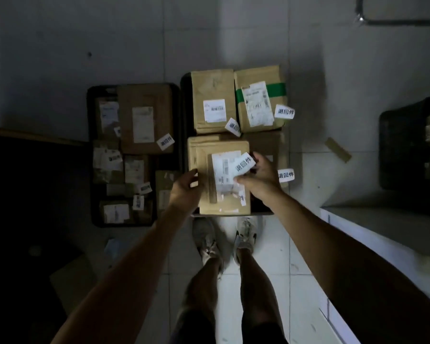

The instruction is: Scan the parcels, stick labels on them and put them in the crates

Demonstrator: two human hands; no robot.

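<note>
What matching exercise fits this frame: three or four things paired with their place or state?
Things:
1. left hand
2. right hand
3. green-taped parcel
4. strip of brown tape

Places or states:
A. lies on the bare floor
B. pinches a white label
C. far right of the middle crate
D. grips the near parcel's left edge

Pairs: 1-D, 2-B, 3-C, 4-A

Two dark crates (184, 100) side by side on tiled floor, packed with labelled brown parcels. Left hand (185, 188) gripping near parcel (224, 202) edge. Right hand (260, 176) pinching white label (242, 165) above it.
</note>
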